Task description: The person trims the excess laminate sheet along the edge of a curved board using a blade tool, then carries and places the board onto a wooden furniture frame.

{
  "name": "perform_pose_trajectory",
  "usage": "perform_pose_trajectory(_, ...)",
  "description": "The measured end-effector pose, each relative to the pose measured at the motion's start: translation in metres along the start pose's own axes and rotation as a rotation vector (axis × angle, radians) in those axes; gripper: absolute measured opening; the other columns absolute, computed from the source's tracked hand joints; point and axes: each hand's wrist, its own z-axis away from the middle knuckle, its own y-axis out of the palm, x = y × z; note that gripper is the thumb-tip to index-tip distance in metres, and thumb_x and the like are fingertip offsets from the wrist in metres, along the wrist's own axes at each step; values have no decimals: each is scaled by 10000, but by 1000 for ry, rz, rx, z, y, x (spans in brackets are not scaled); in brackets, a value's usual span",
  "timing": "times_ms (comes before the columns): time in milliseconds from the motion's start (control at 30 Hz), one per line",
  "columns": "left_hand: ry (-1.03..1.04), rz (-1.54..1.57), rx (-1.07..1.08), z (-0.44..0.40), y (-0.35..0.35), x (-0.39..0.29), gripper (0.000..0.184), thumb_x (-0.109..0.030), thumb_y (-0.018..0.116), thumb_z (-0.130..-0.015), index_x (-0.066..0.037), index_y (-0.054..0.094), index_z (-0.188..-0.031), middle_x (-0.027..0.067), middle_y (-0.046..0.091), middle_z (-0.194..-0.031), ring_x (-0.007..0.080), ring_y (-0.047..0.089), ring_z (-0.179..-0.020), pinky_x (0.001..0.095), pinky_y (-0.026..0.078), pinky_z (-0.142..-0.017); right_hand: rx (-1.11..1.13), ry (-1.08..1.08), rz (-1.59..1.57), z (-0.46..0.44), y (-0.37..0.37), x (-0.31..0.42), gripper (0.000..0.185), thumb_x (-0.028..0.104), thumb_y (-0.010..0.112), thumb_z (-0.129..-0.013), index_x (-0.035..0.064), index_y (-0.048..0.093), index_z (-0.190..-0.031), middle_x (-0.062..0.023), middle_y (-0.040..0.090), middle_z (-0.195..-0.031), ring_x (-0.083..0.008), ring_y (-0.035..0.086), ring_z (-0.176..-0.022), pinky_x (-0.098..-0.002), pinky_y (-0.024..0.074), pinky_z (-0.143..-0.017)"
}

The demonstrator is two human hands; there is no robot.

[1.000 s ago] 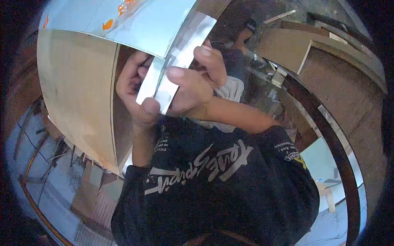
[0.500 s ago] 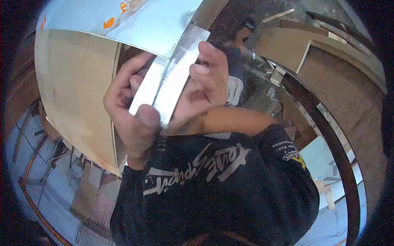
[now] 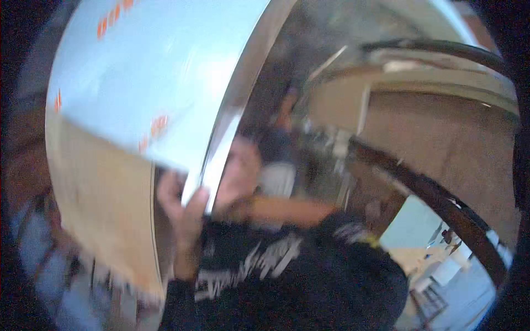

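White, glossy and seemingly split lengthwise by a dark line: gripping the narrow strip (image 3: 217,163) near its lower end with the left hand (image 3: 186,218), pressing the thumb on top. Holding it just alongside the edge of the large pale panel (image 3: 154,71) with orange print, close to the lower corner. Seeing the right hand (image 3: 240,168) only as a blur beside the strip; unable to tell gripping from mere touching. Probably risking a twist or tilt by pinning mainly the lower end, perhaps letting the upper end swing away from the panel. Possibly slipping, too, by relying on one thumb against a smooth face. Maybe even scraping the pale face by dragging a hard edge across.
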Motion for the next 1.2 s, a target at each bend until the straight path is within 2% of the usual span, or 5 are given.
perform_pose_trajectory(167,46,128,87,-8,13,14,523,-206,744,-823,56,572,-1241,57,595,-1034,151,564,-934,340,474,-836,158,-134,139,-7,-32,-26,473,168,773,-821,30,513,-1193,-193,527,-1254,-333,566,-1131,-467,480,-967)
perform_pose_trajectory(267,135,12,72,-20,9,37,473,-204,733,-884,59,580,-1246,58,597,-1034,168,555,-925,351,466,-860,-247,-121,208,-10,10,-37,527,180,813,-781,23,471,-1151,-196,509,-1220,-307,567,-1132,-421,512,-872)
perform_pose_trajectory(500,209,109,138,-33,24,29,486,-357,709,-928,65,646,-1161,115,671,-1082,222,635,-949,394,526,-869,193,-269,263,-38,-63,-62,707,249,874,-800,51,424,-1308,-171,481,-1231,-289,513,-1168,-396,499,-916)
perform_pose_trajectory(733,476,20,-139,-44,38,56,661,-551,798,-826,69,690,-1029,82,683,-866,192,631,-787,369,518,-728,169,83,177,-83,-77,-22,773,58,759,-822,19,267,-1417,-172,232,-1427,-241,474,-1228,-391,467,-1020)
perform_pose_trajectory(1200,611,174,-91,-58,112,61,718,-616,813,-729,0,687,-1076,96,705,-844,235,679,-758,357,553,-724,-164,917,-76,-166,-105,-179,621,88,693,-928,81,271,-1384,-133,428,-1249,-209,553,-1093,-353,537,-904)
